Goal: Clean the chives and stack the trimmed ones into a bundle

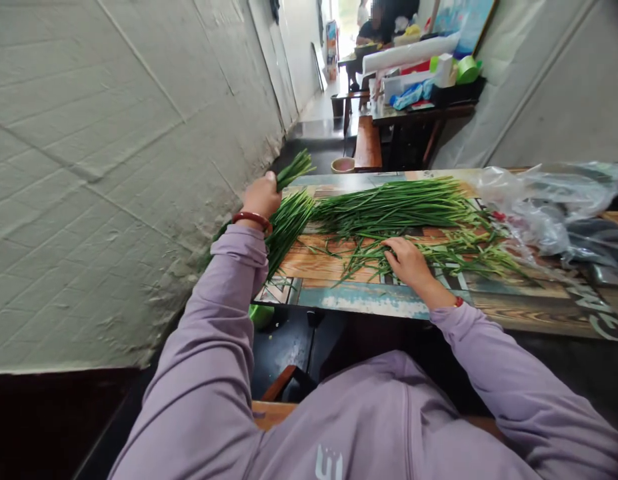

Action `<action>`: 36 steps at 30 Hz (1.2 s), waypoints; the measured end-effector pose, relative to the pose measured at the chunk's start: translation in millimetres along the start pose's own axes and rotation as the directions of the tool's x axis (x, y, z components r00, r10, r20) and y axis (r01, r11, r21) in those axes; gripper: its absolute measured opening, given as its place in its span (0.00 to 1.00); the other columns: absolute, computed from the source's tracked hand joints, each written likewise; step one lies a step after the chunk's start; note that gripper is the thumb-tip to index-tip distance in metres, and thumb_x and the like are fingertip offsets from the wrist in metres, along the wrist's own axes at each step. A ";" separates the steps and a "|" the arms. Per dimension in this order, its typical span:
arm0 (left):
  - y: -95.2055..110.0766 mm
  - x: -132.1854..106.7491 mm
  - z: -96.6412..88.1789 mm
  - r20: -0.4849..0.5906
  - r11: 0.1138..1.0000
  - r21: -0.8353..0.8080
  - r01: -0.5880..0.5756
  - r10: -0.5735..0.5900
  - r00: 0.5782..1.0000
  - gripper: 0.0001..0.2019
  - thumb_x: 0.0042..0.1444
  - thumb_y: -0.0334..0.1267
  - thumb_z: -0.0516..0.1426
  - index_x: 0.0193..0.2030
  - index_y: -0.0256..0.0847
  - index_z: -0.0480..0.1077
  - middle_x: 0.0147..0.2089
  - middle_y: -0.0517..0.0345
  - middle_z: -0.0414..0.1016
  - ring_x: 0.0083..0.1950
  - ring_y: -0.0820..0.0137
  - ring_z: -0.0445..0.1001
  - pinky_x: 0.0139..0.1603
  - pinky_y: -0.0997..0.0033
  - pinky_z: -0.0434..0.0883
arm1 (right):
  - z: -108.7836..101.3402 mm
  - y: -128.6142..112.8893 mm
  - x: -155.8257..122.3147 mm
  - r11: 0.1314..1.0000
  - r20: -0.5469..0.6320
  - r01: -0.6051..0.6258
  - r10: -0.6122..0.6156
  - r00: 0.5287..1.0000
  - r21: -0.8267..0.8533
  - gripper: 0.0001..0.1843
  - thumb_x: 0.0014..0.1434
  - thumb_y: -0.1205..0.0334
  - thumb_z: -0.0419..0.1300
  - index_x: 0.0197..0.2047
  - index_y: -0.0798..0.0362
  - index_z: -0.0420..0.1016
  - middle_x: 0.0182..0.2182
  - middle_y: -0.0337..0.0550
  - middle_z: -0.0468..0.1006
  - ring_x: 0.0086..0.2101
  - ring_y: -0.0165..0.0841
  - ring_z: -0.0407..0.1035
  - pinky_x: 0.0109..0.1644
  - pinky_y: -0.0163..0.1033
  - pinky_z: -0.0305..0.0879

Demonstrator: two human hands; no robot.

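Note:
A bunch of green chives [295, 169] is gripped in my left hand [261, 198], raised at the table's left end beside the wall. Just below that hand lies a pile of chives [293, 223], slanting over the left edge. To its right is a larger pile [393, 203], laid lengthwise along the far side. My right hand [409, 261] is down at the near side, its fingers curled onto loose chive scraps [371, 257]. More pale, yellowish scraps [481, 253] are strewn to its right. The fingertips of my right hand are partly hidden among the greens.
A clear plastic bag [553, 200] lies at the table's right end. The white wall [113, 167] stands close on my left. Past the table are a wooden bench [369, 143], a small bowl [343, 165] and a cluttered second table [419, 110]. A person sits farther back.

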State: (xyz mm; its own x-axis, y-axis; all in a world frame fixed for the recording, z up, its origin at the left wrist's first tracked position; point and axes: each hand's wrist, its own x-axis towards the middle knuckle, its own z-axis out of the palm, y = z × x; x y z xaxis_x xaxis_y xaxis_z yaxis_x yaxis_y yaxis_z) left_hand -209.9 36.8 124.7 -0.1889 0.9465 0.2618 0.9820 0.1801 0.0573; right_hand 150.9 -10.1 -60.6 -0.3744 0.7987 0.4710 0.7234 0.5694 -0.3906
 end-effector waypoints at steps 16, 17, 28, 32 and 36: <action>-16.7 -22.8 117.1 0.123 0.987 0.150 0.059 -0.078 0.989 0.58 0.46 0.69 0.58 0.75 0.34 0.43 0.75 0.27 0.44 0.73 0.35 0.49 0.68 0.34 0.50 | -3.0 -2.3 1.1 1.000 0.009 -0.007 0.007 1.000 -0.009 0.15 0.66 0.63 0.53 0.52 0.54 0.75 0.51 0.52 0.78 0.51 0.45 0.71 0.56 0.51 0.68; -17.6 -21.3 116.6 0.134 0.986 0.141 0.091 -0.110 0.985 0.56 0.48 0.67 0.58 0.75 0.35 0.42 0.75 0.27 0.43 0.72 0.35 0.50 0.66 0.34 0.53 | -3.5 -2.7 1.1 1.000 0.011 -0.004 0.004 1.000 -0.008 0.15 0.66 0.63 0.53 0.52 0.55 0.75 0.51 0.52 0.78 0.51 0.45 0.71 0.56 0.51 0.68; -3.9 -20.0 110.3 0.090 0.990 0.121 0.077 -0.088 0.992 0.46 0.57 0.58 0.55 0.74 0.33 0.44 0.75 0.27 0.46 0.73 0.38 0.50 0.67 0.31 0.52 | -5.4 -6.8 3.6 0.999 0.037 -0.034 0.033 0.999 0.013 0.15 0.65 0.63 0.54 0.52 0.54 0.76 0.51 0.52 0.77 0.52 0.44 0.70 0.57 0.51 0.68; 39.1 -8.0 108.2 0.005 0.973 -0.038 -0.226 0.226 0.974 0.48 0.56 0.59 0.57 0.74 0.31 0.46 0.76 0.29 0.44 0.76 0.46 0.45 0.72 0.42 0.48 | -7.1 -9.5 6.2 0.998 0.039 -0.052 0.051 0.998 0.034 0.15 0.65 0.64 0.54 0.52 0.53 0.75 0.51 0.52 0.77 0.52 0.44 0.69 0.56 0.52 0.68; 108.2 17.2 119.7 0.057 0.870 -0.264 -0.416 0.445 0.894 0.48 0.55 0.61 0.58 0.74 0.32 0.47 0.75 0.32 0.48 0.76 0.52 0.48 0.73 0.51 0.51 | -6.7 -10.9 7.6 0.996 0.026 -0.057 0.055 0.998 0.063 0.14 0.65 0.65 0.55 0.52 0.52 0.75 0.51 0.52 0.77 0.52 0.44 0.69 0.55 0.53 0.68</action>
State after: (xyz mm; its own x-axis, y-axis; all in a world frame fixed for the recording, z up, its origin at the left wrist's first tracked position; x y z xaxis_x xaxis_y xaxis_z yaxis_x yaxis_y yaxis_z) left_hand -106.1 104.6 20.1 0.2682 0.9414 0.2047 0.9313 -0.3077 0.1951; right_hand 144.0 -11.5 -47.4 -0.3489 0.8338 0.4278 0.7052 0.5342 -0.4661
